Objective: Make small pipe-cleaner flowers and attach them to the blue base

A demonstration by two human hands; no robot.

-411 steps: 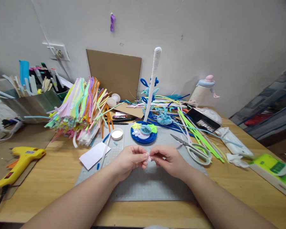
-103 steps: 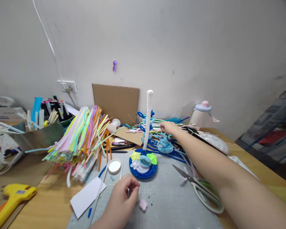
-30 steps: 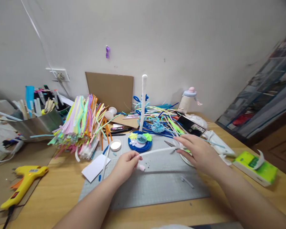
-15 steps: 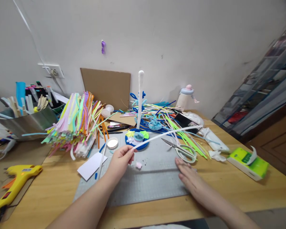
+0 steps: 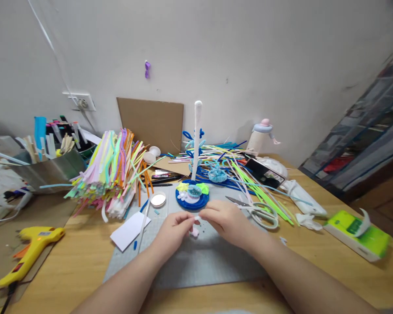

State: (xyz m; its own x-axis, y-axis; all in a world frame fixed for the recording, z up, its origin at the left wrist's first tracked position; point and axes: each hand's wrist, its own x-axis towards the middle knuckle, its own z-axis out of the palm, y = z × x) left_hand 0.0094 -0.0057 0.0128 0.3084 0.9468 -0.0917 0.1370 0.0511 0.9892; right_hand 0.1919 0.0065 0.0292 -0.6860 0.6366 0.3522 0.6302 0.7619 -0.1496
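Observation:
Both hands meet over the grey cutting mat (image 5: 209, 270). My left hand (image 5: 175, 231) pinches the end of a white pipe cleaner (image 5: 197, 217). Fingertips of my right hand (image 5: 227, 220) are closed on the same strip, just beside the left ones; most of its length is hidden behind that hand. Below the fingers lies a small pale pink piece (image 5: 194, 233). Behind them stands a round blue base (image 5: 201, 203) bearing a white upright stem (image 5: 196, 144) and small blue, yellow and white decorations. Scissors (image 5: 265, 216) lie right of my right hand.
A thick bundle of coloured pipe cleaners (image 5: 108, 174) sits at left, near a yellow glue gun (image 5: 36, 244). Loose pipe cleaners (image 5: 255, 181) spread behind the scissors. A green tissue pack (image 5: 356, 235) lies right. White card (image 5: 130, 231) and a round tin (image 5: 157, 200) rest on the left.
My right hand has moved left from the mat beside the scissors and closed on the white pipe cleaner next to my left hand. The view has shifted slightly.

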